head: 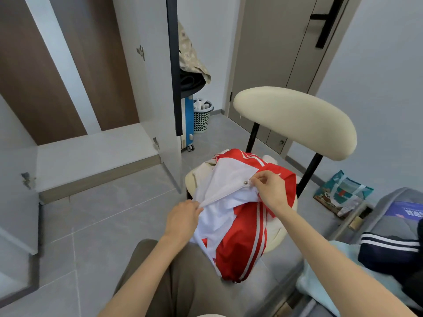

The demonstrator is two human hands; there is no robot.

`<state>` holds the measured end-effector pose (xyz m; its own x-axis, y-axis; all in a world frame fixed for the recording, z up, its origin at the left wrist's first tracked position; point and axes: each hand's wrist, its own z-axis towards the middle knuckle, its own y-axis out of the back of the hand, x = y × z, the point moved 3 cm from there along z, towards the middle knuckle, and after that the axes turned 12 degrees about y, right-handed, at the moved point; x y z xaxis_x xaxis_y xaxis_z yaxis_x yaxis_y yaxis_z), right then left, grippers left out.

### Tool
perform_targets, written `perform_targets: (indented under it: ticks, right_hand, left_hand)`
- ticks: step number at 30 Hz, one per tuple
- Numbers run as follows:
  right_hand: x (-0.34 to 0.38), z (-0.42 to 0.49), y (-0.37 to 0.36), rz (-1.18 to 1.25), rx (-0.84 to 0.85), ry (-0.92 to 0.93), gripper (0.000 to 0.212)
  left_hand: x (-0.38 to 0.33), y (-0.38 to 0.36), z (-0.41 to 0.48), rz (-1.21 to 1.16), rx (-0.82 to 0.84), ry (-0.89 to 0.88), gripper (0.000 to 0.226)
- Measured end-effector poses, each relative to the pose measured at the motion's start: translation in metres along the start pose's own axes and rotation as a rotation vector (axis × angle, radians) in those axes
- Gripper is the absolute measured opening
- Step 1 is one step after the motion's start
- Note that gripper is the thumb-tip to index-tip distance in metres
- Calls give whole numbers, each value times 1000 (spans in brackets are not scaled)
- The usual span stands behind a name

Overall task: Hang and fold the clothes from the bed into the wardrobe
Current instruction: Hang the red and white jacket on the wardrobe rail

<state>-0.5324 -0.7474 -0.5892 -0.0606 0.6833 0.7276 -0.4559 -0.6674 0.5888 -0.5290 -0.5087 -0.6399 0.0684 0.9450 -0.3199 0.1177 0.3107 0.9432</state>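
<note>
working the zip of the red-and-white jacket point(240, 225), heaped on the chair point(295, 120) seat, with left hand point(182, 219) fingers clamped on the white zip edge, right hand point(270, 187) fingers pinching the zipper pull point(246, 182). keep the edge taut; draw the pull straight.

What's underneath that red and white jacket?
A cream cloth peeks out beneath the jacket, over the chair seat. The jacket hides the rest.
</note>
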Motion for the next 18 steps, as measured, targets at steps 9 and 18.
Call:
perform_targets:
  ticks: [9,18]
  right_hand:
    - [-48,-26,-15,7,-185,-359,39]
    - [-76,-26,-29,393,-26,-527,36]
  left_hand:
    - [3,-8,3,-188,6,35,29]
    - [-1,-9,0,-257,42,-15,31]
